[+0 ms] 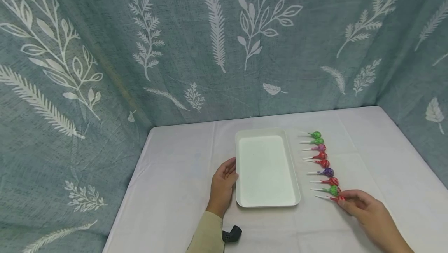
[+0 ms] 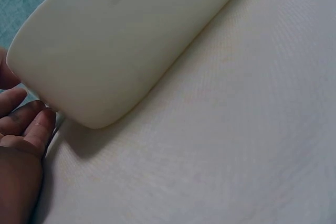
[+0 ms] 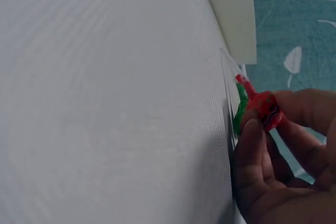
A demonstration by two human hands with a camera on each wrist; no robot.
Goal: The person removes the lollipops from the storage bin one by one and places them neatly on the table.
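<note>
A shallow white tray (image 1: 266, 171) lies on the cloth in the head view. My left hand (image 1: 222, 181) holds its left side, thumb at the rim and fingers bent against the wall; the left wrist view shows these fingers (image 2: 39, 121) by a tray corner. My right hand (image 1: 362, 206) pinches the wrapped head of a red lollipop (image 3: 265, 109) between thumb and fingers. Its white stick points left toward the tray. Just behind it lies a green lollipop (image 1: 334, 190), close to my fingertips and partly overlapped by red wrappers.
Several more lollipops form a column right of the tray, sticks leftward, among them a purple one (image 1: 328, 172), a pink one (image 1: 321, 148) and a green one (image 1: 316, 134). A black device (image 1: 232, 234) sits by my left sleeve. Patterned curtains (image 1: 224, 51) surround the white-covered table (image 1: 182, 175).
</note>
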